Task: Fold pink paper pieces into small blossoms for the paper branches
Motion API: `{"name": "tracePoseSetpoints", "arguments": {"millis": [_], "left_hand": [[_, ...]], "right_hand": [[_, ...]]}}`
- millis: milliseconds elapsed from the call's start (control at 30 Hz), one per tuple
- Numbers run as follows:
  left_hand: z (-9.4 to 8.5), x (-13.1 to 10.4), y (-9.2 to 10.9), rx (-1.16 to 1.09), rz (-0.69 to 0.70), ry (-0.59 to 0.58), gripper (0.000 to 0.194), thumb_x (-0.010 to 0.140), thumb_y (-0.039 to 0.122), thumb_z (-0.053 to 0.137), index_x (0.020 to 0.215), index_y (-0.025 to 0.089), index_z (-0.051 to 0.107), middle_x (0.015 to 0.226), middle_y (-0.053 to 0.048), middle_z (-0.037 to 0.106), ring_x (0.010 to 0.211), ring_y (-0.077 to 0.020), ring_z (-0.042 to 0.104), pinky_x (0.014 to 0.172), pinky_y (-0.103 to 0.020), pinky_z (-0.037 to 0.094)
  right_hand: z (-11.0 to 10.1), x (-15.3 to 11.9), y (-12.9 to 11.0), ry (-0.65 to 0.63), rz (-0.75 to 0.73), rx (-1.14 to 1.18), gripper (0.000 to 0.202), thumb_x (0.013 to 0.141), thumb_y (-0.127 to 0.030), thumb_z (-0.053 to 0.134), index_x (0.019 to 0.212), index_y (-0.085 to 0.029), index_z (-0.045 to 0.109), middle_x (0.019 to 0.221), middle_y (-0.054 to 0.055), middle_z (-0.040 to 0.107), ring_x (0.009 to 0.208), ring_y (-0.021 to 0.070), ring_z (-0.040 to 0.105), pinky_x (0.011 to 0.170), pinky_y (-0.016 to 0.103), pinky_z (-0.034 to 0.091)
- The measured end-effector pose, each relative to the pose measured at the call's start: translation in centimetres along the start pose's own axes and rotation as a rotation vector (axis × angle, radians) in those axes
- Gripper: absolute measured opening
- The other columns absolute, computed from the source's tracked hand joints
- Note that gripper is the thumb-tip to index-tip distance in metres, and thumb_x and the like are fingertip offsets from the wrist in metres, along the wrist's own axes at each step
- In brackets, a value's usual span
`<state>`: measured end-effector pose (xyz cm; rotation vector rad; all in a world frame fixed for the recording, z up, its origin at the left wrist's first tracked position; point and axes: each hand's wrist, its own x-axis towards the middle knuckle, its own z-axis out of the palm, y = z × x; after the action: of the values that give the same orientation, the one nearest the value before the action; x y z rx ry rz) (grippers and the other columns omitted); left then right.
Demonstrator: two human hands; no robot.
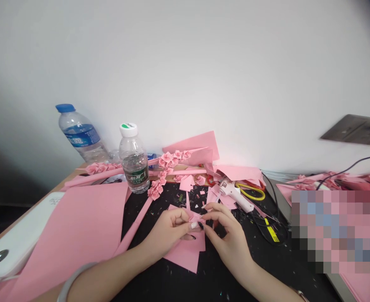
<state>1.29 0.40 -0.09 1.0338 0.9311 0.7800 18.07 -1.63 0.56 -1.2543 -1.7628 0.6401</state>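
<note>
"How is the small pink paper piece [195, 217] looking?"

"It is showing folded, creased surfaces, and the left hand [169, 228] and the right hand [228, 233] are partly covering it, so its full shape is escaping me."

"Where is it sitting?"

"It is sitting pinched between the fingertips of both hands, and it is appearing just above some flat pink sheets [186, 256]."

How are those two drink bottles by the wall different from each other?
The blue-capped bottle has a blue label, while the white-capped bottle has a dark green one.
The white-capped bottle stands nearer the left hand; the blue-capped bottle is farther off to the left.
Both are clear, with their caps on.
</note>
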Motion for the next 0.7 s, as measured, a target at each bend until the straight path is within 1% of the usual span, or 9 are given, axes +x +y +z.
{"name": "tracePoseSetpoints", "arguments": {"millis": [267, 333, 433, 567, 700], "left_hand": [[-0.09, 0.10, 0.04, 0.046, 0.003, 0.003, 0.029, 0.067, 0.033, 0.066, 0.059, 0.013, 0.047, 0.060, 0.005, 0.046, 0.063, -0.0126, 0.059, 0.062, -0.027, 0.051], [-0.09, 0.07, -0.05, 0.045, -0.001, -0.016, 0.028, 0.069, 0.033, 0.065, 0.060, 0.013, 0.048, 0.061, 0.004, 0.049, 0.067, -0.0150, 0.061, 0.063, -0.027, 0.051], [0.09, -0.05, -0.26, 0.023, -0.006, -0.039, 0.029, 0.068, 0.031, 0.066, 0.061, 0.014, 0.044, 0.061, 0.003, 0.051, 0.073, -0.0184, 0.063, 0.061, -0.026, 0.051], [0.53, -0.32, -0.39, -0.017, -0.012, -0.081, 0.028, 0.069, 0.029, 0.065, 0.064, 0.015, 0.042, 0.063, 0.004, 0.053, 0.071, -0.0167, 0.064, 0.060, -0.027, 0.051], [0.77, -0.43, -0.35, -0.001, -0.049, -0.147, 0.024, 0.072, 0.029, 0.062, 0.071, 0.016, 0.042, 0.071, -0.001, 0.062, 0.073, -0.0187, 0.066, 0.059, -0.027, 0.051]], "right_hand": [[-0.01, -0.11, -0.16, -0.012, 0.002, 0.052, 0.009, 0.075, -0.012, 0.058, 0.077, -0.019, 0.063, 0.098, 0.008, 0.057, 0.085, 0.0200, 0.055, 0.059, 0.027, 0.045], [0.02, -0.12, -0.16, -0.017, 0.026, 0.072, 0.009, 0.075, -0.013, 0.058, 0.076, -0.020, 0.063, 0.100, 0.008, 0.056, 0.084, 0.0193, 0.055, 0.060, 0.027, 0.045], [0.18, -0.18, -0.08, -0.027, 0.083, 0.117, 0.009, 0.076, -0.013, 0.058, 0.076, -0.020, 0.063, 0.103, 0.006, 0.056, 0.081, 0.0175, 0.055, 0.061, 0.027, 0.044], [0.46, -0.21, 0.12, -0.035, 0.145, 0.191, 0.010, 0.075, -0.012, 0.058, 0.071, -0.020, 0.062, 0.102, 0.005, 0.055, 0.084, 0.0168, 0.055, 0.066, 0.026, 0.043], [0.43, 0.07, 0.12, -0.075, 0.167, 0.253, 0.013, 0.077, -0.012, 0.055, 0.067, -0.019, 0.059, 0.098, 0.004, 0.055, 0.084, 0.0161, 0.056, 0.064, 0.024, 0.043]]}}
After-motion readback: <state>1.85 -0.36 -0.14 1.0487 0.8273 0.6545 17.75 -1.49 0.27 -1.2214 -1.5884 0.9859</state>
